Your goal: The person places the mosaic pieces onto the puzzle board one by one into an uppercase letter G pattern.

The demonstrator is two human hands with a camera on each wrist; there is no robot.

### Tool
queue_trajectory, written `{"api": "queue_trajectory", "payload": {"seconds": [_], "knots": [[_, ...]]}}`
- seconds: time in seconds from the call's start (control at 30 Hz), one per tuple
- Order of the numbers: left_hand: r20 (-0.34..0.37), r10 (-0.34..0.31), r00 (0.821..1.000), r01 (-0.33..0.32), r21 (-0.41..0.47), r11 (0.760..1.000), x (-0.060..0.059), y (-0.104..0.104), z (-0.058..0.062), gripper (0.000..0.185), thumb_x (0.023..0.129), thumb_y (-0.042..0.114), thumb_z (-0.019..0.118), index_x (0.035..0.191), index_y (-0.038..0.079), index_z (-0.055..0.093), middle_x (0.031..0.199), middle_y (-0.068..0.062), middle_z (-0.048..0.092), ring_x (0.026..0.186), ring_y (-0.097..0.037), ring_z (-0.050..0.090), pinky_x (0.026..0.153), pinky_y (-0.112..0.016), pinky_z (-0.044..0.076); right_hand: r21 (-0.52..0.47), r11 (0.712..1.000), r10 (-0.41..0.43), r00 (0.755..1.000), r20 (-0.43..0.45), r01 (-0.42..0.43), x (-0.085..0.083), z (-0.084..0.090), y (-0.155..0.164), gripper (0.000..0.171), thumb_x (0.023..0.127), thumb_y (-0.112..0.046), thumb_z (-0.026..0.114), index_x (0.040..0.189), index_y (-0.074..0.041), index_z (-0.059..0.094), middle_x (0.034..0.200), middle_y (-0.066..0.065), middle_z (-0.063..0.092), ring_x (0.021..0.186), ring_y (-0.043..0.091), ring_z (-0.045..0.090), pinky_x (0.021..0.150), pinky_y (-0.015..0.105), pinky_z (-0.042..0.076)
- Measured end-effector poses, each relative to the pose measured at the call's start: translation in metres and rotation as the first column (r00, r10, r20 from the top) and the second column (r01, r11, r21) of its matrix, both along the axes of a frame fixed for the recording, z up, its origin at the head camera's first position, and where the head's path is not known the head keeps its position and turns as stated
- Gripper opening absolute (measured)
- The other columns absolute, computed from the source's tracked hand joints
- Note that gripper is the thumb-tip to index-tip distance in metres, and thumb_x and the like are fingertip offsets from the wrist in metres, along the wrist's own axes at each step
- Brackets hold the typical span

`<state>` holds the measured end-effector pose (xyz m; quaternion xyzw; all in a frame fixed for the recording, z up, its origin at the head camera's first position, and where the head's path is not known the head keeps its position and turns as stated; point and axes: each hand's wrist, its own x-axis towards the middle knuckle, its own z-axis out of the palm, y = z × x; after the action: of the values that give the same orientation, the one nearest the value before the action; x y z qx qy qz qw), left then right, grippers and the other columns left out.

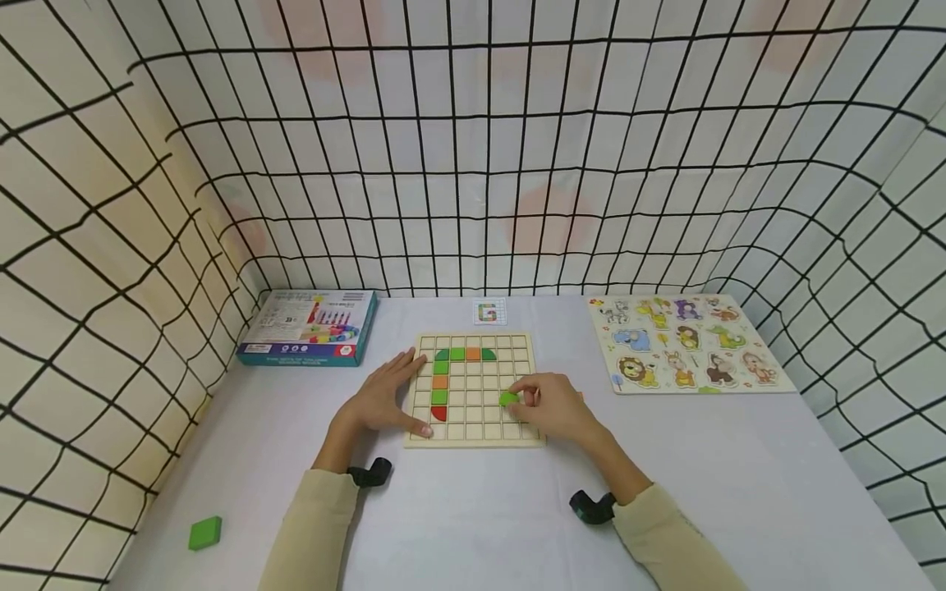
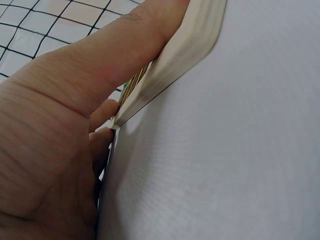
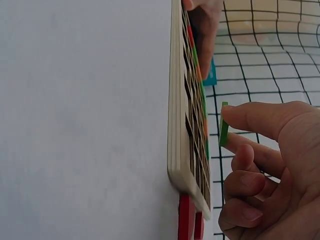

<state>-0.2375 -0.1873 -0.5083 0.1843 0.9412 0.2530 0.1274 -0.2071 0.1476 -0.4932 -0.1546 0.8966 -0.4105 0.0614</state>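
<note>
A wooden grid board (image 1: pixel 510 432) lies in the middle of the white table, with green, orange and red tiles (image 1: pixel 439 383) set in its left column and top row. My left hand (image 1: pixel 384 398) rests flat on the board's left edge (image 2: pixel 165 75), thumb along the front corner. My right hand (image 1: pixel 550 404) hovers over the board's right side and pinches a small green tile (image 1: pixel 508 399) between thumb and forefinger. In the right wrist view the green tile (image 3: pixel 223 131) sits a little above the board (image 3: pixel 176 115). Two red pieces (image 3: pixel 187 220) lie beside the board's edge.
A blue game box (image 1: pixel 310 327) lies at the back left and an animal peg puzzle (image 1: pixel 687 343) at the back right. A small pattern card (image 1: pixel 489 312) sits behind the board. A loose green block (image 1: pixel 204 532) lies near the front left. Grid-patterned cloth walls surround the table.
</note>
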Motion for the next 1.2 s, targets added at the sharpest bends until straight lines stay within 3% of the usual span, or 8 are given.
{"api": "queue_trajectory", "payload": {"seconds": [0.17,0.43,0.7,1.2], "knots": [[0.002,0.007,1.0,-0.007,-0.002,1.0,0.0,0.0,-0.001,0.137,0.058,0.068,0.091,0.166,0.024,0.021,0.175,-0.002,0.009,0.162,-0.031,0.006,0.129,-0.061,0.01,0.004,1.0,0.025,1.0,-0.001,-0.025,0.001,-0.003,-0.018,0.024,0.087,-0.022,0.083,0.11,-0.013,0.079,0.066,-0.005,0.055,0.049,0.006,0.037,0.047,0.019,0.028],[0.004,0.019,1.0,-0.019,-0.009,1.0,0.0,0.0,-0.001,0.136,0.057,0.069,0.09,0.166,0.025,0.021,0.175,-0.001,0.009,0.162,-0.031,0.007,0.128,-0.063,0.011,0.023,0.996,0.081,0.997,-0.004,-0.081,0.006,-0.005,-0.045,0.022,0.089,-0.023,0.081,0.109,-0.014,0.079,0.063,-0.006,0.052,0.053,0.006,0.04,0.049,0.02,0.027],[0.004,0.022,1.0,-0.022,-0.001,1.0,0.001,0.001,0.001,0.134,0.058,0.069,0.09,0.166,0.025,0.024,0.175,-0.002,0.01,0.162,-0.032,0.007,0.128,-0.064,0.011,0.036,0.991,0.13,0.991,-0.039,-0.129,0.005,-0.008,-0.062,0.022,0.09,-0.023,0.081,0.11,-0.013,0.079,0.062,-0.008,0.053,0.054,0.004,0.044,0.051,0.018,0.032],[0.006,0.022,1.0,-0.022,0.002,1.0,0.001,0.002,0.002,0.133,0.059,0.069,0.09,0.166,0.025,0.024,0.175,-0.002,0.01,0.162,-0.031,0.006,0.128,-0.064,0.011,0.063,0.992,0.111,0.993,-0.035,-0.109,0.005,-0.01,-0.075,0.022,0.09,-0.026,0.081,0.11,-0.019,0.08,0.061,-0.008,0.052,0.051,0.005,0.042,0.047,0.02,0.027]]}}
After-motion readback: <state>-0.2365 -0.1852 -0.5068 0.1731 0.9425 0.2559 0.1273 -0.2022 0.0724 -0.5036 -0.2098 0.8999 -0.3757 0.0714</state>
